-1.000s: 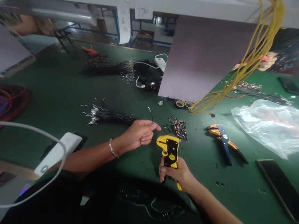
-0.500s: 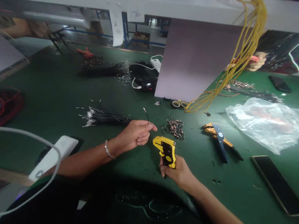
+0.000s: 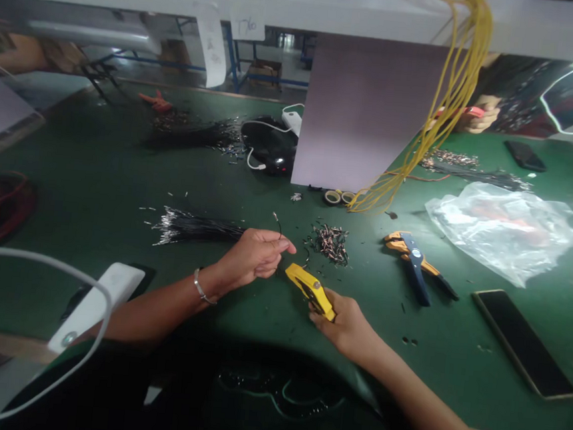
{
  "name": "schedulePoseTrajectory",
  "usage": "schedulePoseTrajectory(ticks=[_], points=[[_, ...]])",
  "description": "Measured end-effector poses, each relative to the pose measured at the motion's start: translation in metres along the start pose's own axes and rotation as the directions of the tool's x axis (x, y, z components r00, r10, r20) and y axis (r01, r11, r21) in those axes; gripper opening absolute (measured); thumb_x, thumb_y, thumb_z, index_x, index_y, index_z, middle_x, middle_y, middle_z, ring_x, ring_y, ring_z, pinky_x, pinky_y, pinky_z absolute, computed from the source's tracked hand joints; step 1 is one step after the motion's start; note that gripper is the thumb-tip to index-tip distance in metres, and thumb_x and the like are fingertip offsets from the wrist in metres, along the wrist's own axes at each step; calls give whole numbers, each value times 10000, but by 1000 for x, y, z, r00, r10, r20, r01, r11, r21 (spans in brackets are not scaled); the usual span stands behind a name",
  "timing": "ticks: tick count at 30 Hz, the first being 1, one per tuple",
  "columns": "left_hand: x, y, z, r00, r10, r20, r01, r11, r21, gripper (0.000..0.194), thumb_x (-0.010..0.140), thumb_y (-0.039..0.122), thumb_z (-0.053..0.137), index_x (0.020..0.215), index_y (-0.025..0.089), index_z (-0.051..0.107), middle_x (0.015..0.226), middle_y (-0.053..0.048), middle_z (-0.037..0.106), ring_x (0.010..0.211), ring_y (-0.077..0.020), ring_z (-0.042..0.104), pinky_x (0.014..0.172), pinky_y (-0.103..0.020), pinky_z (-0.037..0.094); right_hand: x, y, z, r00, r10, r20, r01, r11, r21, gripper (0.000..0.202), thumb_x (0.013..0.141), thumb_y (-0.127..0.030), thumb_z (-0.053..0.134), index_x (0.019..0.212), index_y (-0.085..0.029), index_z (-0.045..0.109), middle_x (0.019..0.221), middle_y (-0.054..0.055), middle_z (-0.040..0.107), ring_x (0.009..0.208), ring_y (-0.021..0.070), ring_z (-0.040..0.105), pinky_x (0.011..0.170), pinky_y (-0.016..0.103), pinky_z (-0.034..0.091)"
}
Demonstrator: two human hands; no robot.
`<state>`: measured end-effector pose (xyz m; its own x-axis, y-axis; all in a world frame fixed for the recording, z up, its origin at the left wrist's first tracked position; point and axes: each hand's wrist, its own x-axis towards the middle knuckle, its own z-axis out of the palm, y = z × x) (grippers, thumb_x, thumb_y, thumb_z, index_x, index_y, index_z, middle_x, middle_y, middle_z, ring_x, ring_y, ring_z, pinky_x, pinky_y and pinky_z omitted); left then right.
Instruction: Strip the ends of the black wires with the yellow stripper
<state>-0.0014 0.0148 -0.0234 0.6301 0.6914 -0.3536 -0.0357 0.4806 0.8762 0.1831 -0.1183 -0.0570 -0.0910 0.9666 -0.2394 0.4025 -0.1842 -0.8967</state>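
My left hand point(image 3: 257, 256) is closed in a pinch on a short black wire point(image 3: 279, 225), whose bright metal tip sticks up above the fingers. My right hand point(image 3: 340, 317) grips a yellow and black wire stripper point(image 3: 310, 289), its head turned toward the left hand but apart from it. A bundle of black wires point(image 3: 200, 227) with silvery ends lies just left of and behind the left hand. Beyond the stripper sits a small pile of short copper-coloured and black pieces point(image 3: 331, 244).
To the right lie blue and orange pliers point(image 3: 415, 263), a phone point(image 3: 523, 343) and a clear plastic bag point(image 3: 503, 227). Yellow wires point(image 3: 440, 115) hang from the shelf point(image 3: 285, 4) beside an upright panel point(image 3: 360, 114). A white power strip point(image 3: 98, 305) lies left. A co-worker's hand point(image 3: 483, 115) shows behind.
My right hand has rolled the wire stripper, so its narrow yellow edge now faces up and its head points left. My left hand keeps its hold on the wire. The view has shifted slightly.
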Motion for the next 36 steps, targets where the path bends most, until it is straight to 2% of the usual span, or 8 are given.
schedulePoseTrajectory(ticks=[2,4,8,16,24,31,36], points=[[0,-1,0,1000,2,-2,-2,1000,2,161,829,259,627,743,124,652,384,90,277,330,-17,207,361,-176,163,0,-1,1,995,65,73,-76,983,167,72,712,-196,576,773,-176,544,615,-11,549,542,129,482,516,255,369],[1,-2,-1,1000,4,-7,-4,1000,0,161,828,259,629,746,123,651,382,89,280,327,-19,219,360,-175,170,2,-2,2,991,96,92,-118,952,281,91,703,-191,584,783,-169,547,582,-19,550,518,124,495,513,255,394],[2,-1,0,999,0,-39,-1,1000,-3,158,843,242,610,735,136,655,376,93,254,325,-22,212,357,-179,167,3,-2,2,993,114,29,-118,952,284,102,682,-175,623,764,-168,562,567,-34,546,497,103,477,495,238,384],[-1,-2,8,997,10,-76,-12,1000,-21,168,858,201,574,723,136,651,372,88,264,319,-22,218,365,-186,159,12,3,5,983,173,64,-183,860,477,188,649,-235,678,750,-171,533,508,-39,562,433,114,514,465,261,402],[0,3,5,996,15,-93,-17,1000,-18,166,861,198,581,720,134,641,372,92,262,322,-18,214,368,-184,161,14,2,7,980,163,115,-200,829,522,227,651,-272,708,752,-174,530,513,-39,568,422,116,525,469,276,422],[-13,-1,22,995,9,-97,-8,1000,3,169,826,246,617,723,116,653,371,89,283,321,-18,219,363,-187,164,20,1,7,980,193,45,-191,864,465,224,619,-260,701,734,-174,528,485,-43,567,402,112,510,436,256,411],[-10,2,15,996,27,-90,-27,1000,9,161,833,247,612,739,125,657,381,90,274,329,-18,212,369,-194,155,19,-1,8,978,205,35,-196,855,481,230,606,-270,696,727,-176,524,494,-50,558,400,115,516,435,255,407]])
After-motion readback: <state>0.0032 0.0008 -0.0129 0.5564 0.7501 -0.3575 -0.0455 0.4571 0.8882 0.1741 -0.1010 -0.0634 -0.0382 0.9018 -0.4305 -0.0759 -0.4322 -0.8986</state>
